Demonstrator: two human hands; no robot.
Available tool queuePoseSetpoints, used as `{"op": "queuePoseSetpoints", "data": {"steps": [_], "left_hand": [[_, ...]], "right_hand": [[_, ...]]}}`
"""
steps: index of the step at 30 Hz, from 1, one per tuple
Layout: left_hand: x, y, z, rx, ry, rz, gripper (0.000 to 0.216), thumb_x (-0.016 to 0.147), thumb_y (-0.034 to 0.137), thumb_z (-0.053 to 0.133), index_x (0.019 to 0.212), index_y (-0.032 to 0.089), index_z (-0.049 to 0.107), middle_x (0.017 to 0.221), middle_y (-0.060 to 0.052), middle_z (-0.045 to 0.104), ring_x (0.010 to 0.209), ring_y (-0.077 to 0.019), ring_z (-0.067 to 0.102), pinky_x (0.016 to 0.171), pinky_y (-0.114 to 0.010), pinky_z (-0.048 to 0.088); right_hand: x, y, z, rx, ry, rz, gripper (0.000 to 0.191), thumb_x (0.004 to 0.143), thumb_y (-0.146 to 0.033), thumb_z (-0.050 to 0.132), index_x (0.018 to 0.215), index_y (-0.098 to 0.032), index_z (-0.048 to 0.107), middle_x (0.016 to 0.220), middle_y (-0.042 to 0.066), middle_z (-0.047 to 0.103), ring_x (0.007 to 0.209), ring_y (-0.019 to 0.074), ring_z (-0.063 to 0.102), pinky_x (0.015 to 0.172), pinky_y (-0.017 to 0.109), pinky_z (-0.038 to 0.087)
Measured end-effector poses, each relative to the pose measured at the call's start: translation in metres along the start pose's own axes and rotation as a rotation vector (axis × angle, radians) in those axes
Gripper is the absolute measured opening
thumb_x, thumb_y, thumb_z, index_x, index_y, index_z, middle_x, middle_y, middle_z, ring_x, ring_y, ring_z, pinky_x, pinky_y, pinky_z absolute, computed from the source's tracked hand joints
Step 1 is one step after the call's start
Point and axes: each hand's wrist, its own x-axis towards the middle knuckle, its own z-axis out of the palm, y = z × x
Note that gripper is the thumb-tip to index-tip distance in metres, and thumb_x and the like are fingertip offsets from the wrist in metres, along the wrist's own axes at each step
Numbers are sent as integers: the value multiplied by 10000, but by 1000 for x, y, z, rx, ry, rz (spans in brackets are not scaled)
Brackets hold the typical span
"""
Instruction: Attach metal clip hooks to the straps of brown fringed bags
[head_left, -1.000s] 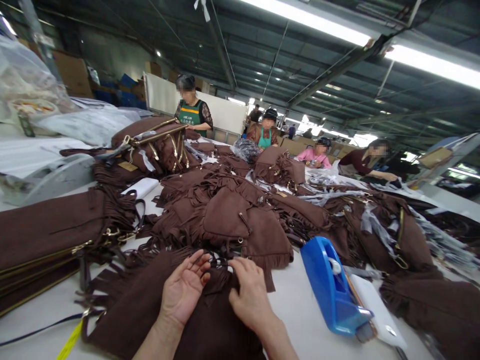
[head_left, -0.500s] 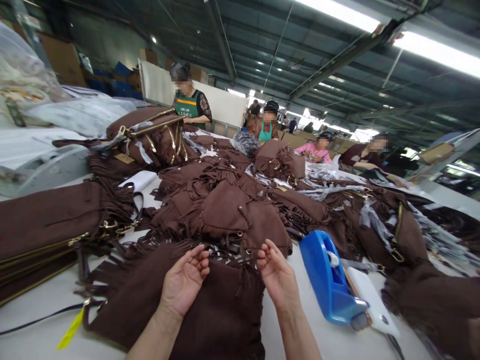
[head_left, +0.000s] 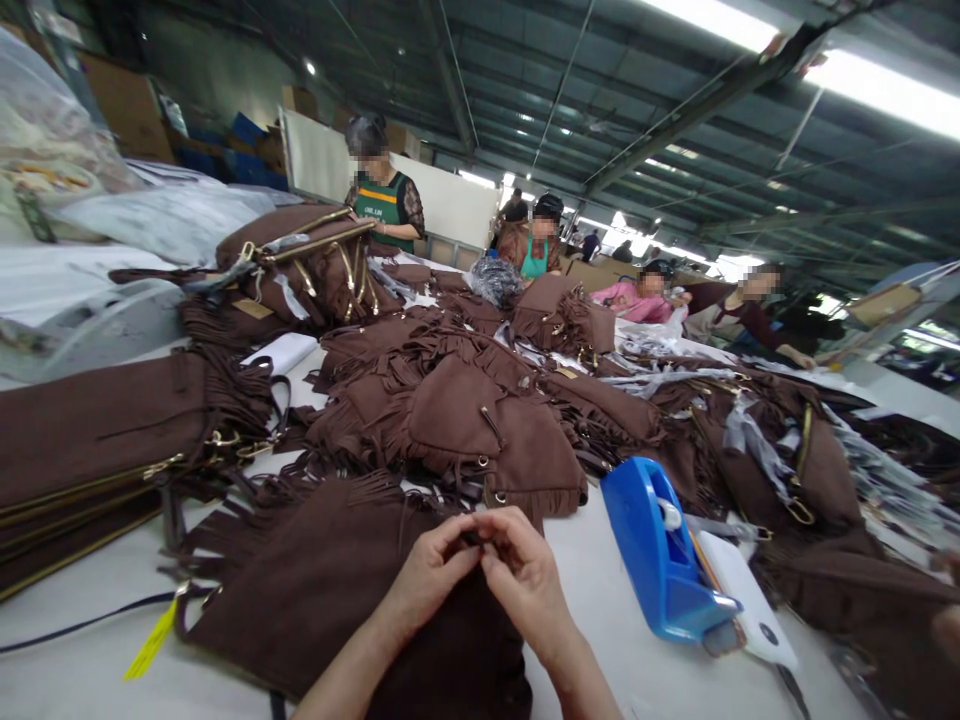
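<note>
A brown suede fringed bag [head_left: 315, 590] lies flat on the white table [head_left: 600, 620] right in front of me. My left hand [head_left: 431, 570] and my right hand [head_left: 525, 575] meet over its upper right corner. Both pinch with closed fingers at a small dark part of the bag between them; what it is I cannot make out. A yellow tag [head_left: 150, 640] hangs off the bag's left strap.
A blue tape dispenser [head_left: 656, 560] stands just right of my hands, with a white slip [head_left: 742, 600] beside it. Heaps of brown fringed bags [head_left: 465, 420] cover the table, and a stack [head_left: 90, 450] sits at left. Several people work along the far side.
Half a second ago my hands were apart and open, palms up, above the bag. They have since come together and closed in a pinch at its upper right corner.
</note>
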Motion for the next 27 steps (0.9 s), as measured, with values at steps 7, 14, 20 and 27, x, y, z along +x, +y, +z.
{"op": "queuePoseSetpoints", "data": {"steps": [7, 14, 20, 27], "left_hand": [[7, -2, -4, -164, 261, -59, 228, 659, 352, 672, 681, 126, 653, 554, -14, 629, 427, -99, 509, 426, -194, 376], [8, 5, -13, -372, 378, -67, 336, 597, 354, 710, 779, 85, 621, 720, -95, 673, 560, -146, 601, 513, -244, 459], [7, -2, -13, -356, 445, 12, 465, 564, 299, 721, 980, 142, 583, 962, -63, 623, 763, -168, 615, 621, -263, 495], [3, -11, -15, 161, 299, 120, 469, 626, 299, 631, 1062, 152, 540, 1071, -114, 589, 846, -186, 595, 712, -304, 494]], "right_hand": [[-2, 13, 14, 145, 151, 115, 288, 655, -97, 520, 893, -206, 640, 769, -9, 544, 689, 117, 526, 602, 218, 428], [1, 23, -12, 354, 373, 319, 332, 629, -255, 624, 957, -204, 612, 1057, 51, 589, 932, 200, 569, 754, 306, 463], [-19, 34, -26, -38, 377, 591, 327, 588, -394, 620, 820, -164, 623, 835, 92, 654, 850, 267, 575, 801, 392, 404], [-31, 23, -14, 466, 162, 734, 206, 560, -305, 669, 692, -170, 586, 639, -2, 629, 602, 149, 553, 582, 255, 397]]}}
